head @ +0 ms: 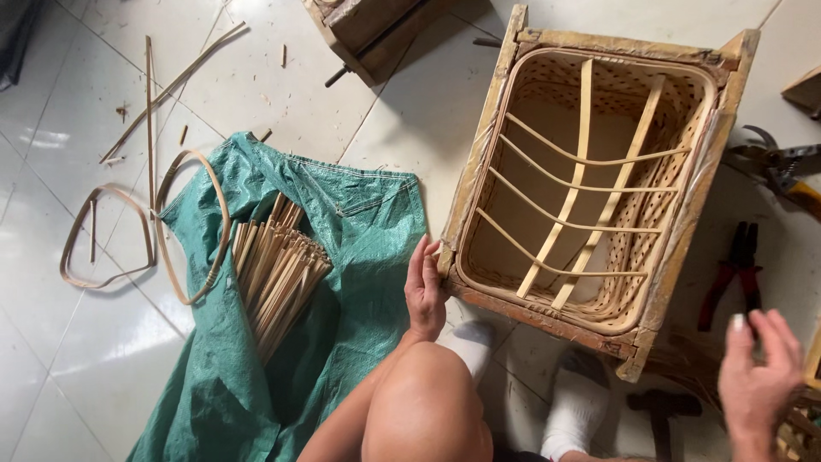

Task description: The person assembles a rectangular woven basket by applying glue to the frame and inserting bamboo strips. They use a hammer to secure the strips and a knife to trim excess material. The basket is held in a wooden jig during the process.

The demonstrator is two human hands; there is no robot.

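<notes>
1. Woven basket [590, 184], held inside a worn wooden frame [676, 248], is seen lying on the tiled floor [77, 368]; bent cane ribs and two straight slats are crossed over its open mouth.
2. Spread on the floor just left of the basket is a green woven sack [359, 257], reaching from the basket's near-left corner down past the person's knee.
3. On the sack, further left of the basket, a bundle of thin bamboo strips [278, 274] is laid.
4. Well left of the basket, a bent cane hoop [192, 227] is laid half over the sack's edge, with a second hoop [107, 239] and loose strips on bare tiles beyond it.
5. Part of a wooden block [368, 30] is seen beyond the basket's far-left corner.
6. The left hand [425, 287] is placed against the basket frame's near-left corner, fingers loosely extended and touching the wood, nothing being gripped.
7. The right hand [761, 376] is raised in front of the basket's near-right corner, fingers spread wide and empty.
8. Red-handled pliers [735, 269] are laid just right of the basket; cutters [782, 167] are seen further back on that side.
9. A hammer [663, 415] lies in front of the basket, beside a white-socked foot [577, 402].
</notes>
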